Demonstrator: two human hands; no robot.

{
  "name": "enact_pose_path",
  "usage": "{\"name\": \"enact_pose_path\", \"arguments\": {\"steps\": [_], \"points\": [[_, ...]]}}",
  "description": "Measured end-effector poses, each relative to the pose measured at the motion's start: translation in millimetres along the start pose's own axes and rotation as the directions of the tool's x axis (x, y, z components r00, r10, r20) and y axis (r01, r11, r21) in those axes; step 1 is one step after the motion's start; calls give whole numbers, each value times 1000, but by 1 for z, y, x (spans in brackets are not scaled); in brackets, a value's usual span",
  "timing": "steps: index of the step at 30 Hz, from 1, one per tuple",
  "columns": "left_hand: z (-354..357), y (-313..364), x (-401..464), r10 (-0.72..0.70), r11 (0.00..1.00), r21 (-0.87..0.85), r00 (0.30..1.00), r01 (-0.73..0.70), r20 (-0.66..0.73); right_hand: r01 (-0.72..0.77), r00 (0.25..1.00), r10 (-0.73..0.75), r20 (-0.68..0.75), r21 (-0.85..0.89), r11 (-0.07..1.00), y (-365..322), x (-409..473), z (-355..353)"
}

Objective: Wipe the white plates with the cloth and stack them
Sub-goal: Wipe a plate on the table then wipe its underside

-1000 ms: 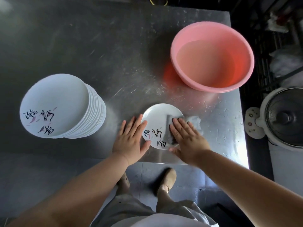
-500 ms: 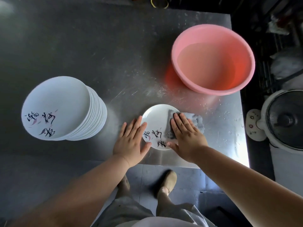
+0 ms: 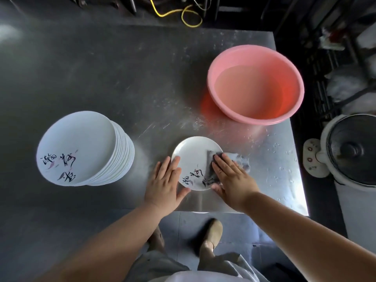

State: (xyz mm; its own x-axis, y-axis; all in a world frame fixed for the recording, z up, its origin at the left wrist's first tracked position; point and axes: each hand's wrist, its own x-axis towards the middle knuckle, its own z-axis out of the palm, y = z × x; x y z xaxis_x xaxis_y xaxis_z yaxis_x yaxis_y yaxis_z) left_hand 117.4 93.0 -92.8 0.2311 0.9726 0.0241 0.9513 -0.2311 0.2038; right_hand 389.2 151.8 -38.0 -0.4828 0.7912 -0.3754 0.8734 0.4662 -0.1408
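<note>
Straight fingers of the right hand [image 3: 232, 179] press a grey cloth [image 3: 227, 165] flat on a white plate [image 3: 193, 157] on the steel table [image 3: 122, 82]. The left hand [image 3: 163, 184], fingers extended, steadies the plate's opposite edge. Well left of those fingers stands the plate stack [image 3: 81, 147]; beyond the right fingertips, a pink basin [image 3: 255, 84].

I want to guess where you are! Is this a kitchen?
Probably a restaurant's back kitchen: a steel worktable, a tall stack of matching white plates and a pink basin suggest washing-up.
</note>
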Motion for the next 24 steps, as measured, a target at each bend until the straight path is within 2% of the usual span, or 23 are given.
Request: {"name": "enact_pose_path", "arguments": {"steps": [4, 9, 13, 16, 20, 22, 24], "points": [[-4, 7, 1, -21, 1000, -17, 999, 21, -46, -83, 996, 82, 38, 28, 996, -20, -4, 5], [-17, 7, 2, 18, 1000, 9, 999, -17, -45, -2, 993, -6, 119, 69, 998, -52, -45, 32], [-26, 8, 5, 62, 998, 37, 996, -59, -65, -33, 998, 31, 53, 31, 999, -21, -12, 5], [-29, 11, 5, 79, 995, 58, 994, -75, -69, -89, 994, 87, 59, 23, 996, -31, -9, 9], [-41, 18, 9, 61, 996, 63, 998, -62, 27, 66, 992, -67, 105, 9, 998, -60, -41, 32], [-47, 13, 12, 113, 992, 42, 991, -117, 76, 127, 991, -126, 50, -11, 992, -43, -38, 24], [-48, 4, 12, 151, 988, 5, 982, -152, 113, 114, 993, -112, 34, -43, 993, -18, -25, 11]]}}
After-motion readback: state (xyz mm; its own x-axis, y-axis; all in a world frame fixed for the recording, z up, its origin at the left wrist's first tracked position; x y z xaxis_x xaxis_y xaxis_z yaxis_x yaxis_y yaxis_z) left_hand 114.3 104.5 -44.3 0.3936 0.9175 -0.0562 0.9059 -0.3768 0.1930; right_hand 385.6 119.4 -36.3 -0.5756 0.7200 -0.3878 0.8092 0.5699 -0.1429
